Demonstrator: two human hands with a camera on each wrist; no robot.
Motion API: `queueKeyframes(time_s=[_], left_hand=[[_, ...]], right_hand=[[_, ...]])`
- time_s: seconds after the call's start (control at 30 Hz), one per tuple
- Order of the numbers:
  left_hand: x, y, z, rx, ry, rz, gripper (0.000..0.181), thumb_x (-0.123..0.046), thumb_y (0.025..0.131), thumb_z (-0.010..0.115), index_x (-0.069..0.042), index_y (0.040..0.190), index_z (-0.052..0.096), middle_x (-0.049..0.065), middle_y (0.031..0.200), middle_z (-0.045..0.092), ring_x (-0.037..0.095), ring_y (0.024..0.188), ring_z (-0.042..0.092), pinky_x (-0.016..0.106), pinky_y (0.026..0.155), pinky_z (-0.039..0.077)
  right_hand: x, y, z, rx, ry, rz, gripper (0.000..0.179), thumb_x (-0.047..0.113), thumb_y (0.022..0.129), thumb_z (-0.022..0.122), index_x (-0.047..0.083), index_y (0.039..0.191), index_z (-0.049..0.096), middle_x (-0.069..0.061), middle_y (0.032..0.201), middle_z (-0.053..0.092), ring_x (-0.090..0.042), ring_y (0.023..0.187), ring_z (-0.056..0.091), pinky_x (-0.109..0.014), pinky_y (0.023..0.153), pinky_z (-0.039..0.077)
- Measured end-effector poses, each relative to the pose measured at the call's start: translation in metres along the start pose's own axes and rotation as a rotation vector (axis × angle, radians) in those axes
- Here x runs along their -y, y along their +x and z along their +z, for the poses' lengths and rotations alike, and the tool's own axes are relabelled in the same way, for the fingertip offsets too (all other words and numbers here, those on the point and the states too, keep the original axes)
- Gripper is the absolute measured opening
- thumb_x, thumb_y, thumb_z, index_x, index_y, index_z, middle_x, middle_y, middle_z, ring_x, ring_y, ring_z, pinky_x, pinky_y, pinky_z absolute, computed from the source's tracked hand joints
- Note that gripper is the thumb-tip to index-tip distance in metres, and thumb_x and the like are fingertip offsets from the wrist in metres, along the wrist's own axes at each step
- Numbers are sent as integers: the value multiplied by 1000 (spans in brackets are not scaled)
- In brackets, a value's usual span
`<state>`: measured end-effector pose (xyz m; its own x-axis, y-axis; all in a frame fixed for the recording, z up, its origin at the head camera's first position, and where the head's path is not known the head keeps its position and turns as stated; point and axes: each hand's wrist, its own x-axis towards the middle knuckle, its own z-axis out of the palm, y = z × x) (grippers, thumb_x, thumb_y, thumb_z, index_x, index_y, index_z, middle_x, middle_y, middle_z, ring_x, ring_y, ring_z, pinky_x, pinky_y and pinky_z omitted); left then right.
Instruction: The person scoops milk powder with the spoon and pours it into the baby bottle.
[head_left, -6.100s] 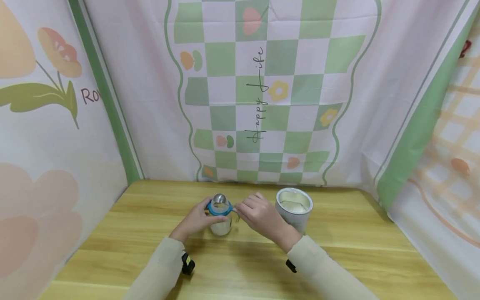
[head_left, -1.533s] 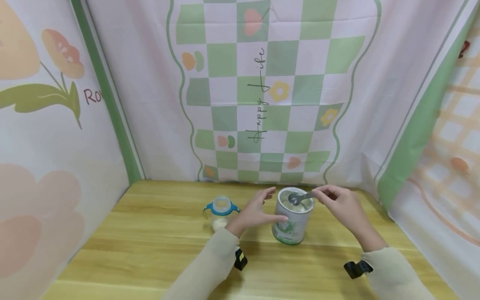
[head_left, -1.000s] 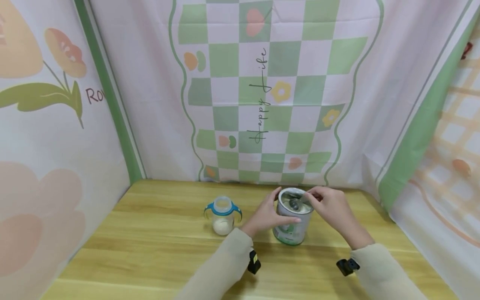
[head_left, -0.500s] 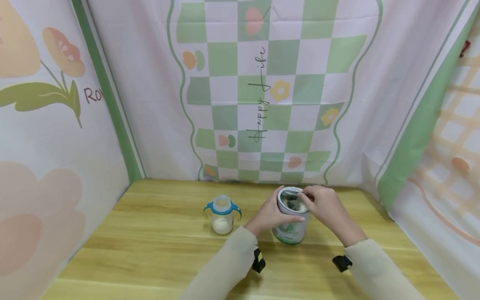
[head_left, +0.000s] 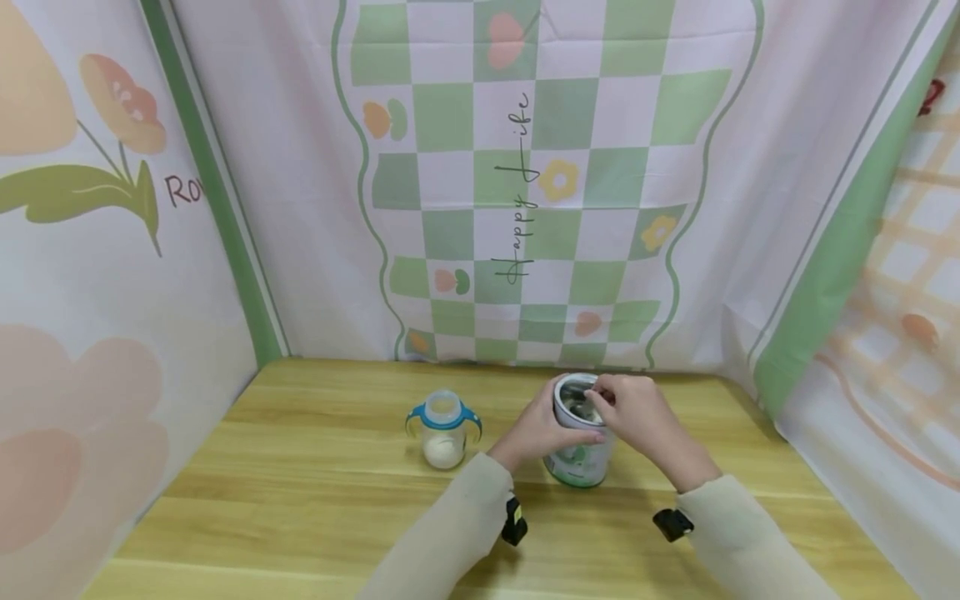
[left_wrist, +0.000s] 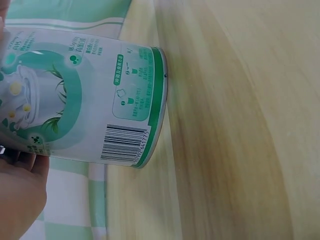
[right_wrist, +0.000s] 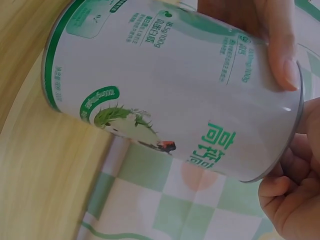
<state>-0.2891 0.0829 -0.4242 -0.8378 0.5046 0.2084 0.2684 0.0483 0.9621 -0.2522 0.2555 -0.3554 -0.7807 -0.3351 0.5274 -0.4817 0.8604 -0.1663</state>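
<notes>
In the head view my left hand (head_left: 538, 427) grips the side of a white and green milk powder can (head_left: 576, 467), thumb across its front. The can stands open on the table, its label and barcode facing the left wrist camera. My right hand (head_left: 647, 421) is at the rim, its fingers curled round the handle of a grey scoop (head_left: 579, 407) whose bowl is down inside the can. The fingers mostly hide the handle. To the left a lidless clear baby bottle (head_left: 444, 450) with a blue two-handled collar stands upright, pale powder in its bottom.
The wooden table (head_left: 315, 467) runs up to a patterned curtain (head_left: 495, 250) behind the can and bottle. Curtains also hang along the left and right sides. A black wrist camera (head_left: 672, 524) sits on the right wrist.
Earlier the left hand held the bottle while the scoop was over its mouth. Both hands have since moved right to the can; the scoop has gone down into it and the left hand has gripped it.
</notes>
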Motion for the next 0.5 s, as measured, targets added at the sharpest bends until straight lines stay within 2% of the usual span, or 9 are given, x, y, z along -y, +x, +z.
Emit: queueKeyframes(time_s=[0.27, 0.5], left_hand=[[1, 1, 0, 13, 4, 14, 86, -30, 81, 86, -31, 150, 34, -15, 133, 49, 8, 115, 55, 28, 90, 49], [0, 1, 0, 10, 12, 29, 87, -28, 82, 86, -28, 151, 33, -14, 133, 50, 5, 113, 55, 28, 91, 49]], right_hand=[[6, 0, 1, 60, 49, 8, 15, 10, 92, 73, 9, 78, 69, 5, 68, 61, -4, 54, 50, -27, 51, 46], [11, 3, 1, 90, 73, -8, 16, 10, 91, 74, 11, 76, 70, 8, 65, 61, -3, 55, 50, -24, 50, 45]])
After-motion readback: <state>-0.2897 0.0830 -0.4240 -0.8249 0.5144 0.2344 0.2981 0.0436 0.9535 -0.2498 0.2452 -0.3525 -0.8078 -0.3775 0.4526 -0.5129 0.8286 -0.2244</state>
